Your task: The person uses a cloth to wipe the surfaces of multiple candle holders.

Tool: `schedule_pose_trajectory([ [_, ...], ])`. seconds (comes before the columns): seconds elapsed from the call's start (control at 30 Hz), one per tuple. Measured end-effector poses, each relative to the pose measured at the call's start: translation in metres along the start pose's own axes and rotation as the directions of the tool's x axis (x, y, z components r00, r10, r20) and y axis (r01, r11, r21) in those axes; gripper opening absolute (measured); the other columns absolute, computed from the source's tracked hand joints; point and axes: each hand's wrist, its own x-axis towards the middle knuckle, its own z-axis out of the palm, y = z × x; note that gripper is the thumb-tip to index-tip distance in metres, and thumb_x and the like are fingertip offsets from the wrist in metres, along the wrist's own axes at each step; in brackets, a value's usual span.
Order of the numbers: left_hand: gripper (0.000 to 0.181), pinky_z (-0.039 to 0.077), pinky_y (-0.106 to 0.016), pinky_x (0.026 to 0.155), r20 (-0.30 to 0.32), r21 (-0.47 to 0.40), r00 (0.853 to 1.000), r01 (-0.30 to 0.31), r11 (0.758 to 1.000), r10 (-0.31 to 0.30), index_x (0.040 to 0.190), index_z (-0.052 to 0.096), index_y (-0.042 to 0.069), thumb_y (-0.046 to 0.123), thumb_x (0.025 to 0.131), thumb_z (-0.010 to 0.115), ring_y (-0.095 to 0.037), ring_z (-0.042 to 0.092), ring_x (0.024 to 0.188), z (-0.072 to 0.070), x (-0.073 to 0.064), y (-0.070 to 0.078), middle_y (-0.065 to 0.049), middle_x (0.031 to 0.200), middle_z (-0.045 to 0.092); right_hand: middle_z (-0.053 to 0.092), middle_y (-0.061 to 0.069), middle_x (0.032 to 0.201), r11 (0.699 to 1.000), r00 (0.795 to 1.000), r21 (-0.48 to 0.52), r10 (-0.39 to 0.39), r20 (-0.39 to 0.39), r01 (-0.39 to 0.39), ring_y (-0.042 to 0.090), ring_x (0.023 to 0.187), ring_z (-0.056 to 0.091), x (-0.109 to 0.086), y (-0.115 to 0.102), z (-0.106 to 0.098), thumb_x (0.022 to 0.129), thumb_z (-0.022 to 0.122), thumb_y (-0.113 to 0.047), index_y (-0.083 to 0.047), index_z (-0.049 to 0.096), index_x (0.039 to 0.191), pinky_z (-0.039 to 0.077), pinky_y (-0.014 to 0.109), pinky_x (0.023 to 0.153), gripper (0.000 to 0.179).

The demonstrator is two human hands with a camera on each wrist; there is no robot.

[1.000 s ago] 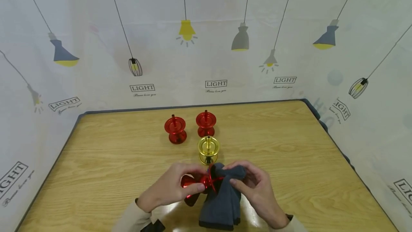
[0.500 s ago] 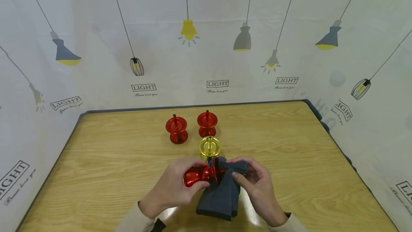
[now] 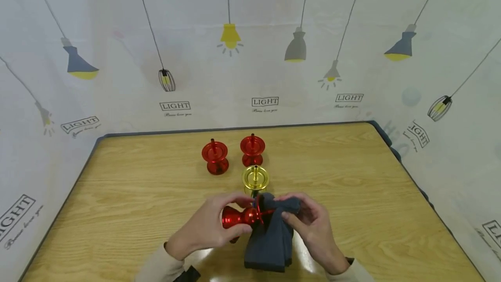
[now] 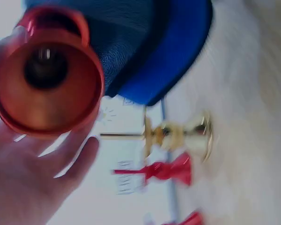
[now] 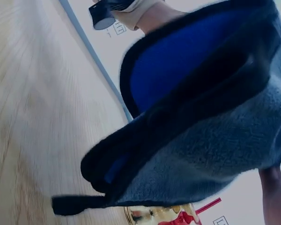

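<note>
My left hand grips a shiny red candle holder by its stem and base, tilted on its side with the spike end to the right. Its hollow underside faces the left wrist camera. A folded grey-blue cloth hangs from my right hand, whose thumb and fingers pinch it round the holder's spike. The cloth has dark edging and a bright blue reverse side in the right wrist view. Part of the holder's dish is hidden behind the cloth.
Just beyond the hands stands a gold candle holder, partly covered by the cloth. Farther back are two upright red candle holders, one on the left and one on the right. A printed curtain surrounds the wooden table.
The red candle holder and cloth rise slightly, then drop back a little. The holder's base turns within my left hand. My right hand keeps its pinch on the cloth.
</note>
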Motion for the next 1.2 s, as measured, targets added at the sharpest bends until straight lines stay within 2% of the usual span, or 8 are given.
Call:
schedule_pose_trajectory([
  [0.17,0.050,0.058,-0.034,0.085,-0.190,0.485,0.947,-0.138,0.863,0.258,0.115,0.069,0.008,0.022,0.073,0.092,-0.012,0.069,0.096,0.012,-0.003,0.008,0.000,0.106,0.074,0.074,0.001,0.110,0.995,0.985,-0.006,0.097,-0.145,-0.099,0.015,0.100,0.071,0.000,-0.004,0.007,0.089,0.069,0.009,0.013,0.060,0.118,0.058,0.024,0.081,0.030],
  [0.27,0.046,0.057,-0.036,0.086,-0.205,0.574,0.935,-0.126,0.809,0.290,0.112,0.070,0.010,0.023,0.074,0.091,-0.012,0.068,0.093,0.015,-0.003,0.008,0.002,0.102,0.074,0.075,0.002,0.110,0.992,0.981,0.019,0.123,-0.152,-0.121,0.016,0.100,0.071,-0.001,-0.005,0.009,0.089,0.070,0.008,0.015,0.059,0.118,0.058,0.024,0.081,0.032],
  [0.53,0.022,0.056,-0.025,0.074,-0.018,0.150,0.998,-0.065,0.987,0.068,0.109,0.074,0.012,0.022,0.091,0.076,-0.002,0.065,0.082,0.000,-0.005,0.002,0.004,0.091,0.074,0.072,0.001,0.118,0.994,0.987,0.067,-0.095,0.128,0.088,0.015,0.114,0.067,0.003,0.005,-0.005,0.088,0.065,0.017,0.006,0.062,0.115,0.056,0.026,0.094,0.029],
  [0.67,0.021,0.058,-0.023,0.070,0.080,-0.072,0.996,0.048,0.996,-0.043,0.114,0.071,0.009,0.020,0.096,0.070,0.000,0.064,0.079,-0.002,-0.008,0.000,0.000,0.090,0.072,0.071,0.002,0.120,0.979,0.958,0.113,-0.190,0.214,0.169,0.017,0.115,0.066,0.004,0.011,-0.008,0.086,0.062,0.022,0.005,0.061,0.115,0.056,0.028,0.094,0.033],
  [0.8,0.039,0.059,-0.025,0.077,-0.062,0.090,0.995,-0.073,0.993,0.079,0.121,0.067,0.010,0.021,0.086,0.082,-0.005,0.068,0.089,0.006,-0.011,0.003,0.000,0.103,0.073,0.071,0.000,0.120,0.993,0.983,0.046,-0.112,0.143,0.106,0.015,0.115,0.066,0.001,0.009,-0.006,0.089,0.064,0.017,0.007,0.060,0.117,0.056,0.027,0.095,0.030],
  [0.93,0.046,0.058,-0.032,0.085,-0.200,0.375,0.958,-0.119,0.919,0.206,0.116,0.069,0.010,0.022,0.076,0.090,-0.009,0.069,0.096,0.014,-0.009,0.008,0.002,0.107,0.074,0.072,0.001,0.116,1.000,1.000,0.011,0.015,0.010,-0.015,0.014,0.110,0.068,-0.001,0.002,0.000,0.091,0.066,0.010,0.010,0.060,0.117,0.056,0.025,0.091,0.027],
  [1.1,0.039,0.058,-0.035,0.086,-0.193,0.470,0.956,-0.107,0.876,0.220,0.113,0.071,0.010,0.022,0.079,0.086,-0.011,0.068,0.096,0.015,-0.008,0.010,0.002,0.105,0.074,0.071,0.002,0.114,0.995,0.995,0.052,0.093,-0.047,-0.091,0.014,0.105,0.069,-0.003,-0.004,0.007,0.092,0.066,0.008,0.008,0.062,0.117,0.057,0.025,0.086,0.026],
  [1.2,0.030,0.057,-0.030,0.082,-0.132,0.370,0.981,-0.088,0.925,0.146,0.112,0.072,0.012,0.024,0.086,0.081,-0.007,0.066,0.091,0.012,-0.008,0.009,0.005,0.101,0.074,0.071,0.002,0.116,0.997,0.997,0.038,0.071,-0.004,-0.071,0.015,0.110,0.068,-0.005,-0.003,0.004,0.092,0.066,0.008,0.009,0.060,0.118,0.056,0.025,0.091,0.026],
])
